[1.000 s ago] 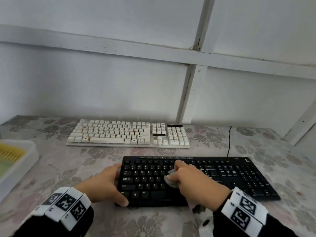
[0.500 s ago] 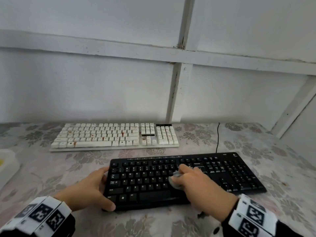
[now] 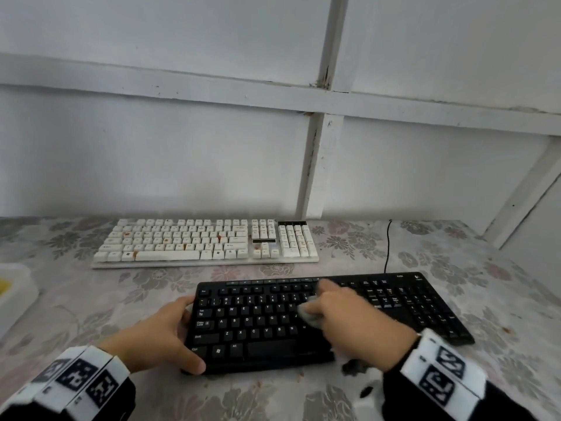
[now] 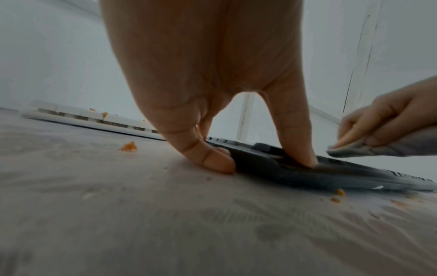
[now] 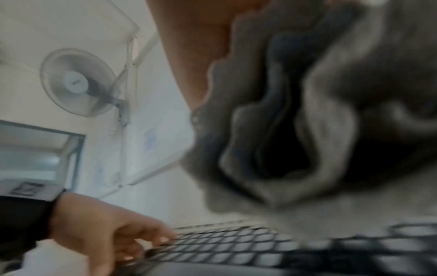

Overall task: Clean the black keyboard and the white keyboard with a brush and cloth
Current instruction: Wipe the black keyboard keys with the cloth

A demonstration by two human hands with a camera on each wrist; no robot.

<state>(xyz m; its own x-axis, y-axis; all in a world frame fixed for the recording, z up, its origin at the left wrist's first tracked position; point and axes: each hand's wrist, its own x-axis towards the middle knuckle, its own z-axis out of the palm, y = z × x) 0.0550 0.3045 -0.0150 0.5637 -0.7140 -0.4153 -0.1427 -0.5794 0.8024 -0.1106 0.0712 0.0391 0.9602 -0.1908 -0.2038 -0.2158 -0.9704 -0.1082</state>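
Since half a second ago, the right hand has slid its grey cloth a little farther back across the black keyboard, nearer the number row. Its fingers curl round the bunched cloth, pressing it onto keys near the black keyboard's middle. The left hand clamps the black keyboard's left end, fingers curled against the side edge, thumb on the front corner. The white keyboard lies just behind the black keyboard, apart from it, orange stains on several keys.
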